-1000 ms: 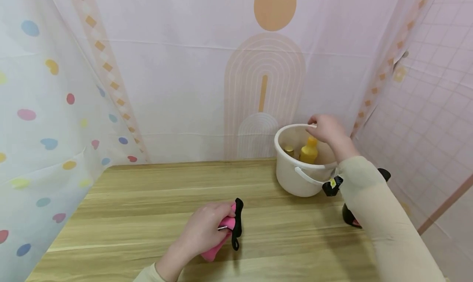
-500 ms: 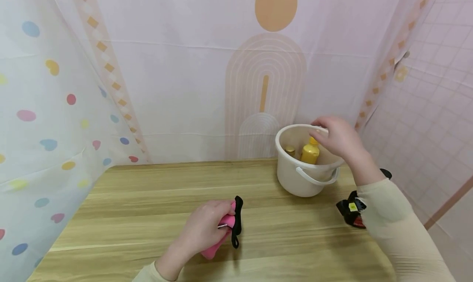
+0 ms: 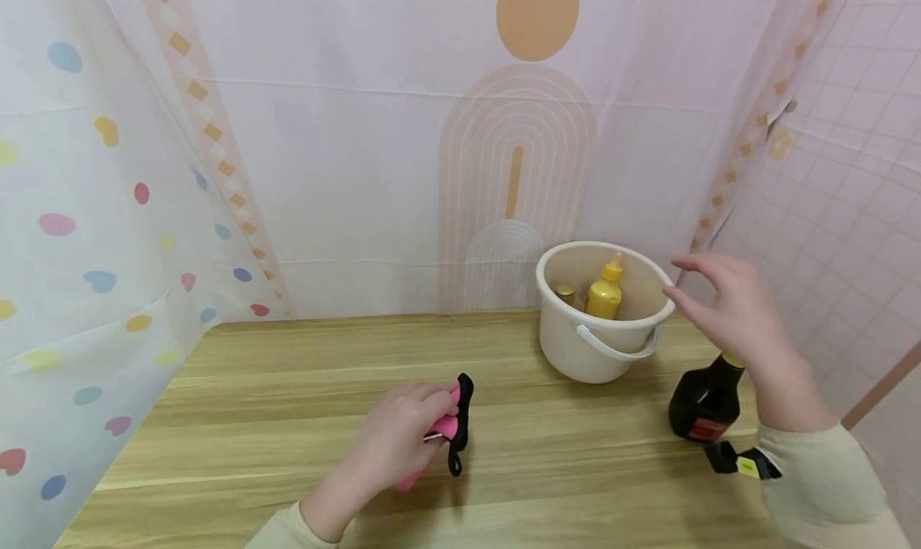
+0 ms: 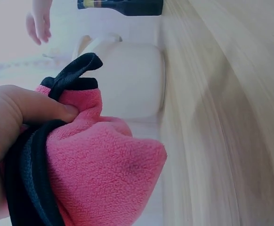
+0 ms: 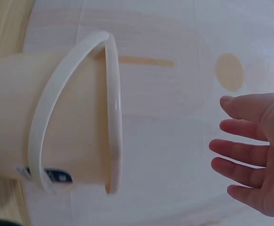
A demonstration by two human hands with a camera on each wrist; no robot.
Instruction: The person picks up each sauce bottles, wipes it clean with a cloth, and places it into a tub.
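Observation:
My left hand (image 3: 399, 437) grips a pink fleece cloth with black trim (image 3: 453, 427) on the wooden table (image 3: 288, 389); the left wrist view shows the thumb pressed on the cloth (image 4: 99, 169). My right hand (image 3: 723, 305) hovers open, fingers spread, just right of the cream bucket (image 3: 600, 345) and holds nothing. In the right wrist view the open hand (image 5: 252, 150) is apart from the bucket (image 5: 57, 122). Inside the bucket stand a yellow squeeze bottle (image 3: 604, 289) and a gold-capped item (image 3: 564, 294).
A dark bottle with a red label (image 3: 705, 405) stands on the table below my right hand. Patterned curtains (image 3: 345, 133) close off the back and left. A pink tiled wall (image 3: 849, 213) is on the right.
My right hand has pulled back from over the bucket rim to the right, uncovering the dark bottle. The left hand keeps hold of the pink cloth, nearly still.

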